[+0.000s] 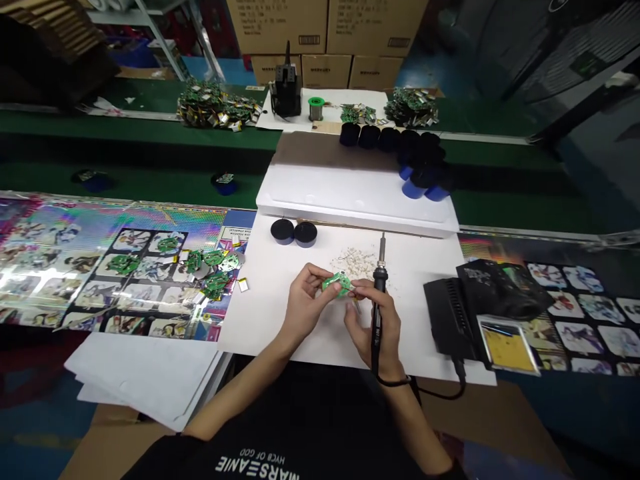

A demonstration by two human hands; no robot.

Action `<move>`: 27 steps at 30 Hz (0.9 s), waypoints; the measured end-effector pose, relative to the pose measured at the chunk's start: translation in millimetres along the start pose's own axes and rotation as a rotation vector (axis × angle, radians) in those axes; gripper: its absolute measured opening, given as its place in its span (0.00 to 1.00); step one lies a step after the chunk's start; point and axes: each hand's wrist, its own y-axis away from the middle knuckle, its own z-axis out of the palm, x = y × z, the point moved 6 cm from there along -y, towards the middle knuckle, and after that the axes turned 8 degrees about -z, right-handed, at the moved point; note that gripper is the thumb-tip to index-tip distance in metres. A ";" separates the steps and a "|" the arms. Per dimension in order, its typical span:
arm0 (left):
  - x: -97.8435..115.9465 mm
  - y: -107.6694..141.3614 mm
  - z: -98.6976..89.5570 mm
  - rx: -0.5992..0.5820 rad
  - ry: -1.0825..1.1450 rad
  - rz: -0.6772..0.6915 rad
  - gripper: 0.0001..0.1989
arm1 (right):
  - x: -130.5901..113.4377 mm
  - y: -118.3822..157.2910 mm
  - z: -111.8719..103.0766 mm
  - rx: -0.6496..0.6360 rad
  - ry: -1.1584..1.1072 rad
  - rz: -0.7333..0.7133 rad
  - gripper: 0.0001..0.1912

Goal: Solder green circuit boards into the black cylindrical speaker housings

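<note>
Left fingers (pixel 313 272) pinch small green circuit board (pixel 336 284) | right hand (pixel 387 327) closed around slim black soldering iron (pixel 380 267), tip up, just beside board | pale scrap heap (pixel 356 262) behind board

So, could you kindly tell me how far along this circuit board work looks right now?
Loose green circuit boards on the left may be done. In hand: one board in the left hand, a soldering iron in the right hand. Apparently remaining: the heaps of boards on the far bench.
</note>
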 end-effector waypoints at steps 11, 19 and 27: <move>-18.5 -1.2 -3.2 -0.028 0.098 -0.147 0.24 | -0.4 -1.4 11.3 -0.133 0.080 -0.094 0.27; 64.3 -34.8 -77.1 0.237 -0.615 0.289 0.16 | 7.0 6.8 -6.3 -0.040 0.037 0.005 0.25; 80.1 -95.4 -117.5 0.128 -1.073 0.166 0.31 | 9.0 10.9 -6.1 -0.059 -0.026 0.053 0.21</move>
